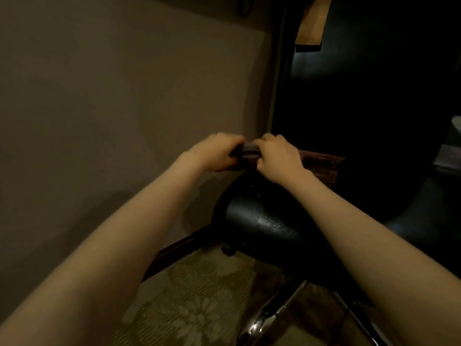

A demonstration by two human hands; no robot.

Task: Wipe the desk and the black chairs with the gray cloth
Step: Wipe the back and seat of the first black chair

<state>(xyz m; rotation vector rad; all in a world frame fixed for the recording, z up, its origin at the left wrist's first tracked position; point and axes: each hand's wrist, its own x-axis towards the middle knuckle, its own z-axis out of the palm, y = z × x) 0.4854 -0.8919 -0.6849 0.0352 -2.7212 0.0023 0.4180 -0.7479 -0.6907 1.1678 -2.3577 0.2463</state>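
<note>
Gray cloth [249, 156]: one, bunched into a small dark wad, held between the two hands just above the upper edge of the black chair [262, 226]; contact with the chair not discernible through the blur

Left hand [217, 153]: fingers curled over the left end of the cloth, gripping it. Right hand [279, 158]: fingers curled over the right end, gripping likewise. Hands close together, knuckles nearly meeting, with only a short strip of cloth exposed between them. Two bare forearms, extended from the lower corners of the view.

Black chair: one in view, glossy leather-like surface, directly below the hands and partly covered by the right forearm. Beneath it, two chrome base legs [272, 315] and one black caster [228, 250].

Reddish-brown fabric [321, 166]: one piece, just behind the right hand. Dark furniture [361, 96] to the right, detail lost in shadow. Beige wall [112, 96] to the left, close behind the left hand, with a dark wooden baseboard [179, 245] along its foot. Patterned carpet [194, 295] under the chair base. One brown paper-like item [311, 21] at the top, against the dark furniture
</note>
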